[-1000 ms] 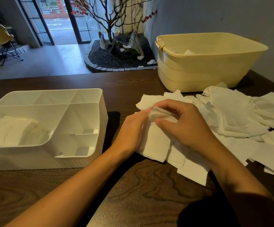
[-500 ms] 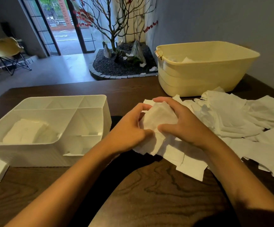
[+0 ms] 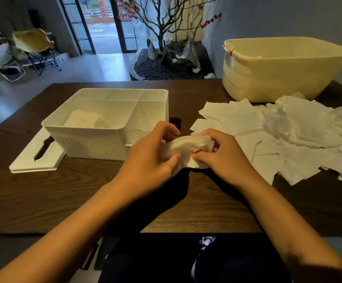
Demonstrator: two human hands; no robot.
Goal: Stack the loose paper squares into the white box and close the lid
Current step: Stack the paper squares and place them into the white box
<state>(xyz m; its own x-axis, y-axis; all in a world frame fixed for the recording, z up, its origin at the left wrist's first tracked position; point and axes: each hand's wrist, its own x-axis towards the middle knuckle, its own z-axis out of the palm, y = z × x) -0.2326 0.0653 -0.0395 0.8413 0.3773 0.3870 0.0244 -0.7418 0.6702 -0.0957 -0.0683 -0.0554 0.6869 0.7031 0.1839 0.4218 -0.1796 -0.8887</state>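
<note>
Both hands held a small bundle of paper squares point(image 3: 188, 147) above the dark wooden counter point(image 3: 43, 193), just in front of the near right corner of the white box point(image 3: 96, 139). The left hand point(image 3: 149, 158) pinched the bundle's left side, thumb at its lower edge and fingers curled behind it. The right hand point(image 3: 223, 154) gripped the right side, fingers curled over the top and thumb beneath.

A second earlier the same hands were pressed down among the loose sheets on the counter, gathering them. Half a second earlier the bundle was raised a little, still over the pile. By this moment it had come clear of the pile and sat to the left of it, close to the box, and it looked more bunched and rounded than before.

The pile of loose squares point(image 3: 288, 139) remained spread over the right of the counter, well short of being cleared. In the box's large compartment lay a stack of squares point(image 3: 83, 119), as it had in both earlier views. The view had also swung left and back, so the white lid point(image 3: 29, 158) showed almost whole, lying flat with the box's left end standing on it; before, only a corner of it showed. The cream tub point(image 3: 278, 70) stood at the far right.
</note>
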